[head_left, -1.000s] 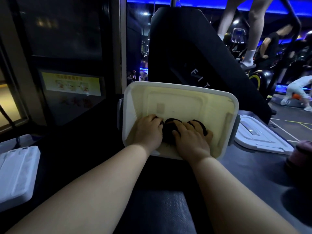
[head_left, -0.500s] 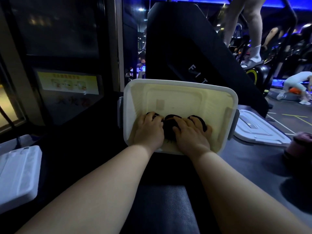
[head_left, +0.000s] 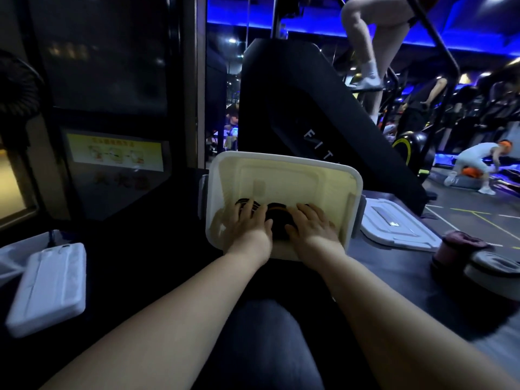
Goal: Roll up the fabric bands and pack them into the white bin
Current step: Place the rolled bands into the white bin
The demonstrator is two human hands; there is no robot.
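The white bin (head_left: 282,160) sits on the dark surface (head_left: 394,266), with its lid (head_left: 396,225) just beside its right side. The rolled fabric bands (head_left: 277,218), dark and apparently three in the dim light, lie in a row along the bin's near wall. The left hand (head_left: 249,230) and right hand (head_left: 311,226) rest flat on them, fingers stretched out and gripping nothing.

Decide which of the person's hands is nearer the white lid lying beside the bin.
Right. The right hand presses rolled bands inside the white bin, on the side facing the lid; the left hand presses them beside it, farther from the lid.
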